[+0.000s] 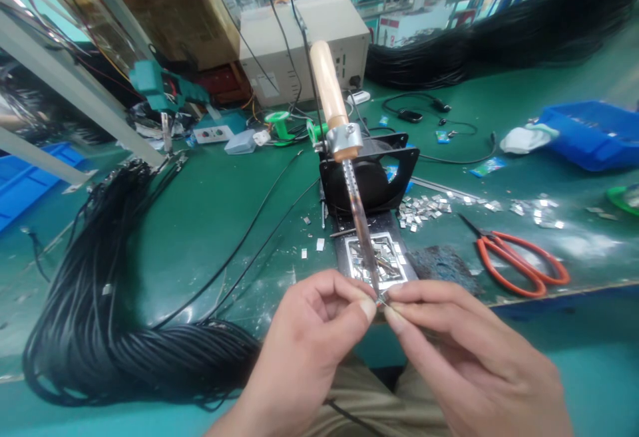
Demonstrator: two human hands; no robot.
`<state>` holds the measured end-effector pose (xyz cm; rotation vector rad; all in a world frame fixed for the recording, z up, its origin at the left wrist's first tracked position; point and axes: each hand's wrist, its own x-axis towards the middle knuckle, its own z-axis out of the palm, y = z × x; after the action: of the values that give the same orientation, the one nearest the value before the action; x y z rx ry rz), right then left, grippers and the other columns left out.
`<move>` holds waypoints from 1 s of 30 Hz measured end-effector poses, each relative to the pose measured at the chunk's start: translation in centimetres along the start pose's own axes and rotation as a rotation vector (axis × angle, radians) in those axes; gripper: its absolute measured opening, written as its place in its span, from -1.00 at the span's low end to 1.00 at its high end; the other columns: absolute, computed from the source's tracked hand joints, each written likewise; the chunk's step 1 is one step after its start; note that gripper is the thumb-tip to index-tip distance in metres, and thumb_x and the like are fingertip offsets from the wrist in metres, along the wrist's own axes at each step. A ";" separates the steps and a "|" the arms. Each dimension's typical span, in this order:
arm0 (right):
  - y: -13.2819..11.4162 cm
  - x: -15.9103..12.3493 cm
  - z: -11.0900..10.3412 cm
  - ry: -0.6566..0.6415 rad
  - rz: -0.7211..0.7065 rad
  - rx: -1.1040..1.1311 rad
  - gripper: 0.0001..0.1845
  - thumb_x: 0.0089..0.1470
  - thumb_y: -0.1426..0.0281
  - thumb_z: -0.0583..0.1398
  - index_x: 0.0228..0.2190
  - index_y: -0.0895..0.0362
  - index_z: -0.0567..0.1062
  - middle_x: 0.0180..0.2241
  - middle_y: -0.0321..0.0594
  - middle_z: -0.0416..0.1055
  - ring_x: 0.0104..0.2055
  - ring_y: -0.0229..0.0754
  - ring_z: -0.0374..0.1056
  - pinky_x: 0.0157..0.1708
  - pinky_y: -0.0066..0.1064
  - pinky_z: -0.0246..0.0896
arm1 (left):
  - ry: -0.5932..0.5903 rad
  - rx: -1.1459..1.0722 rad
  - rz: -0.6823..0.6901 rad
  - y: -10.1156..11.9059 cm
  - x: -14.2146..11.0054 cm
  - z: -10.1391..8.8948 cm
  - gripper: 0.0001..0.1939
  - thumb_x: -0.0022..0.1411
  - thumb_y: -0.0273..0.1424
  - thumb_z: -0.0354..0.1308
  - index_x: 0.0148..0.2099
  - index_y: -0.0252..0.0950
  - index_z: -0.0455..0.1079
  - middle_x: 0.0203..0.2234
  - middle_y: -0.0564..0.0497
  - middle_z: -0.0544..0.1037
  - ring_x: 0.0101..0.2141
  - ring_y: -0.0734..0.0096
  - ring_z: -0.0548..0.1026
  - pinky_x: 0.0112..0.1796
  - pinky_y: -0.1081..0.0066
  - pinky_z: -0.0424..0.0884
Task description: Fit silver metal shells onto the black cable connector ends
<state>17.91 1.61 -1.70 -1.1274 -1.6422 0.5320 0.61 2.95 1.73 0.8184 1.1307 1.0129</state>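
My left hand (pixel 309 344) and my right hand (pixel 464 357) meet at the bench's near edge, both pinched on a tiny metal part (pixel 382 301) held between their fingertips. The tip of a fixed soldering iron (pixel 349 177), with a wooden handle and a metal clamp, comes down right onto that pinch point. Under the iron lies a small metal tray (pixel 374 257) with bits of solder, in front of a black fan (pixel 369 174). A thin black cable runs out under my left wrist.
A thick bundle of black cables (pixel 100 304) fills the left of the green bench. Orange-handled scissors (pixel 514 261) lie at the right, with several small metal clips (pixel 424 207) scattered behind. A beige power unit (pixel 304 41) stands at the back, a blue bin (pixel 594 134) far right.
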 end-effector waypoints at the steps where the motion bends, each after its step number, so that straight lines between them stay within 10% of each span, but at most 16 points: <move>1: 0.0 0.0 0.0 0.005 -0.002 -0.001 -0.84 0.19 0.54 0.33 -0.29 0.01 0.64 -0.18 -0.34 0.64 -0.21 -0.29 0.62 -0.10 -0.56 0.55 | -0.001 0.002 -0.001 0.0 0.0 0.0 -0.85 0.25 -0.44 0.40 -0.38 -0.29 0.54 -0.37 0.04 0.65 -0.32 0.41 0.49 -0.22 0.42 0.34; 25: 0.1 -0.6 0.2 0.026 0.022 0.020 -0.84 0.19 0.52 0.33 -0.31 -0.01 0.62 -0.19 -0.37 0.65 -0.22 -0.30 0.62 -0.12 -0.58 0.53 | -0.002 0.006 -0.005 -0.1 -0.2 -0.2 -0.84 0.25 -0.44 0.41 -0.39 -0.28 0.55 -0.34 0.05 0.66 -0.31 0.43 0.52 -0.22 0.46 0.37; 30: 0.1 0.2 -0.6 -0.056 0.238 0.102 -0.91 0.33 0.38 0.26 -0.28 -0.02 0.54 -0.34 -0.39 0.58 -0.36 -0.34 0.53 -0.34 -0.66 0.47 | -0.014 0.018 -0.034 0.0 -0.1 -0.2 -0.84 0.22 -0.42 0.43 -0.39 -0.30 0.56 -0.36 0.03 0.66 -0.35 0.44 0.49 -0.25 0.45 0.36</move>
<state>18.52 1.72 -1.50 -1.2479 -1.5187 0.7980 0.36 2.83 1.73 0.8175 1.1393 0.9688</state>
